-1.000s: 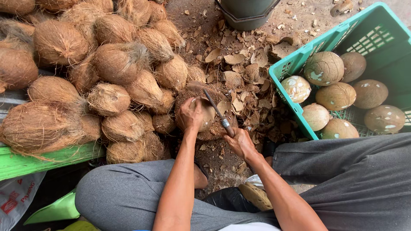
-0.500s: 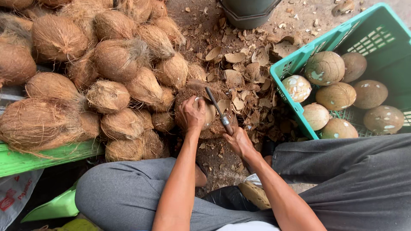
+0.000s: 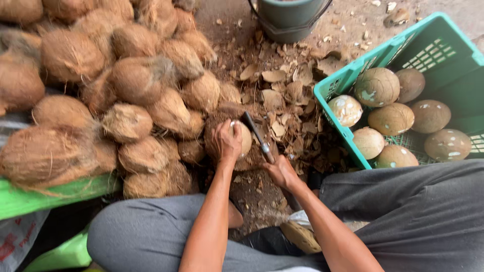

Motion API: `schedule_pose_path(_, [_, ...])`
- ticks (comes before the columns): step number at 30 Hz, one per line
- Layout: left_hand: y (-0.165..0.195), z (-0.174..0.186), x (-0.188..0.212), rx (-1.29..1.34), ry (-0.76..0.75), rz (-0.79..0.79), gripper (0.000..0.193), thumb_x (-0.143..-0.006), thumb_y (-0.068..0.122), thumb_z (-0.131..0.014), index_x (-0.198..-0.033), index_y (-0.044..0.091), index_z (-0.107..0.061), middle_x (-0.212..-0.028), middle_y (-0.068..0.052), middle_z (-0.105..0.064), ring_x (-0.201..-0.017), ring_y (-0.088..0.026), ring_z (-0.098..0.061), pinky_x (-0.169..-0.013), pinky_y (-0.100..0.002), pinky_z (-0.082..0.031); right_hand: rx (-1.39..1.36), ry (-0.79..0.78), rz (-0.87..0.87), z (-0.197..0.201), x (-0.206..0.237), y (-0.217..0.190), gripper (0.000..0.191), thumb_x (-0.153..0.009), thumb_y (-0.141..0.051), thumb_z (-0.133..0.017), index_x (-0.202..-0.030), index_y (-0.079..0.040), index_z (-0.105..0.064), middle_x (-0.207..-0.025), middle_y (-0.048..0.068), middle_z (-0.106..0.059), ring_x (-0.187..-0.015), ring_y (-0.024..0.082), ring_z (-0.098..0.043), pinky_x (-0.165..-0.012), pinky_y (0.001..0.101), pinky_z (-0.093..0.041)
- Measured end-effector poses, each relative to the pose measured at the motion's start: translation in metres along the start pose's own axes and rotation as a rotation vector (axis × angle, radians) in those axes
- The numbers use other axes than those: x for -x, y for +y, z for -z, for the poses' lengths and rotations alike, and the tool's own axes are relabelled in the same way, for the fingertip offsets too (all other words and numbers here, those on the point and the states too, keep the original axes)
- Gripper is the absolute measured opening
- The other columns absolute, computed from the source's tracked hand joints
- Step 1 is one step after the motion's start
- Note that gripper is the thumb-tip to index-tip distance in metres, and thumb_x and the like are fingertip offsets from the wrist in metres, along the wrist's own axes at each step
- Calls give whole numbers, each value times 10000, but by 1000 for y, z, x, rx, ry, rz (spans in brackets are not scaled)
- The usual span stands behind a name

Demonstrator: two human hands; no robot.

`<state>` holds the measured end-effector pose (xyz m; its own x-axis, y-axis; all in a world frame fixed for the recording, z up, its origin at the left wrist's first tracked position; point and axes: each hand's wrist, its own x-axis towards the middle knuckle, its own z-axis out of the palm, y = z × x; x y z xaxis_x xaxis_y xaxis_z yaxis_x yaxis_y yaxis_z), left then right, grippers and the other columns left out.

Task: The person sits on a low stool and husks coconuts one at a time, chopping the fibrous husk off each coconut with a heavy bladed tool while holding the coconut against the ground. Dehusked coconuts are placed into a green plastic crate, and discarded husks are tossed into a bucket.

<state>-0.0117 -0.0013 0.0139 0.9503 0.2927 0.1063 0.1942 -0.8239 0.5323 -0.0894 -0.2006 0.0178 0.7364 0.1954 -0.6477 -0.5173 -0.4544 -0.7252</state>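
My left hand (image 3: 225, 142) presses down on a partly husked coconut (image 3: 244, 138) resting on the ground between my knees. My right hand (image 3: 280, 171) grips the handle of a short dark-bladed knife (image 3: 256, 134), whose blade lies against the coconut's right side. Pale shell shows where the brown fibre is gone. Both forearms reach forward from my lap, and my legs in grey trousers frame the spot.
A big heap of fibrous brown coconuts (image 3: 111, 85) fills the left. A teal plastic crate (image 3: 348, 83) at the right holds several peeled coconuts (image 3: 392, 119). Husk chips (image 3: 282, 85) litter the dirt; a dark bucket (image 3: 288, 17) stands at the top. A green board (image 3: 45, 196) lies lower left.
The knife blade has shifted slightly against the coconut, and my left hand has turned the nut a little, showing more pale shell. The camera view barely moved.
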Motion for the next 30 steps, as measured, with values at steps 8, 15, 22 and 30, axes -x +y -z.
schedule_pose_path(8, [-13, 17, -2, 174, -54, -5, 813, -711, 653, -817, -1231, 82, -563, -1178, -191, -558, -1082, -294, -583, -891, -486, -505, -72, 88, -3, 25, 16, -26, 327, -947, -299, -656, -729, -112, -500, -577, 13, -520, -465, 162, -489, -449, 377, -445])
schedule_pose_path(15, [-6, 31, 6, -63, -117, -19, 876, -684, 769, -721, -1307, 162, -619, -1239, -124, -626, -1124, -290, -604, -904, -489, -533, -101, 159, 49, 31, 32, -44, 391, -935, -358, -668, -721, -83, -490, -564, 7, -506, -485, 146, -493, -470, 371, -438])
schedule_pose_path(22, [-5, 28, 2, 375, -171, 498, 801, -781, 749, -658, -1368, 204, -646, -1447, -105, -605, -1301, -305, -574, -1050, -534, -430, -62, 111, 105, 15, 34, -47, 399, -961, -390, -650, -799, -32, -582, -629, 50, -540, -547, 175, -508, -538, 392, -468])
schedule_pose_path(30, [-7, 12, 4, 241, -163, 463, 740, -865, 757, -571, -1340, 196, -654, -1366, -102, -662, -1196, -290, -650, -985, -471, -510, 10, 160, 331, 2, 35, -41, 223, -909, -257, -669, -933, -48, -744, -669, 46, -669, -614, 152, -638, -638, 382, -532])
